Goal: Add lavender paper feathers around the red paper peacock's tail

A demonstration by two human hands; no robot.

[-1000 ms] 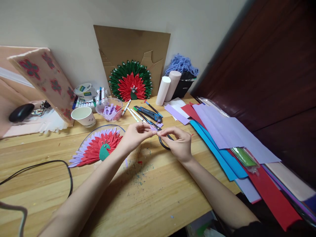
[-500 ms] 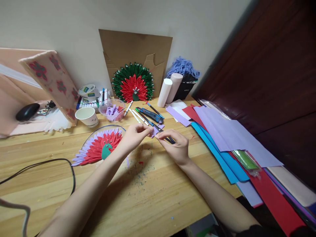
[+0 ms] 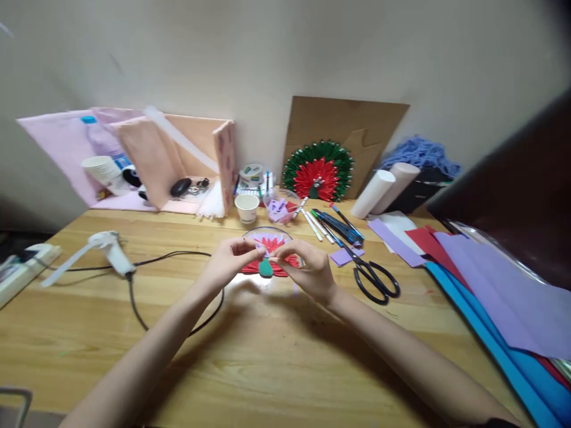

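Observation:
My left hand [image 3: 236, 258] is closed in a pinch on a small piece of purple paper [image 3: 264, 249]. Close beside it, my right hand [image 3: 307, 267] pinches too, its fingertips at the same piece. Both hands are held above a paper peacock [image 3: 266, 268] with a green body and red and purple feathers on a clear round base; the hands hide part of it. Black-handled scissors [image 3: 377, 282] lie to the right of my right hand, their blades near a purple paper strip [image 3: 347, 256].
A white glue gun [image 3: 113, 254] with a black cable lies at the left, near a power strip [image 3: 27, 270]. Behind stand a paper cup [image 3: 247, 209], a clear bowl [image 3: 282, 205] of paper scraps, pens and a green-and-red peacock [image 3: 319, 172]. Coloured sheets [image 3: 499, 291] cover the right side.
The view has turned left, bringing the glue gun into sight. My hands have moved from beside the pens to over the purple-and-red peacock, still pinching the purple piece.

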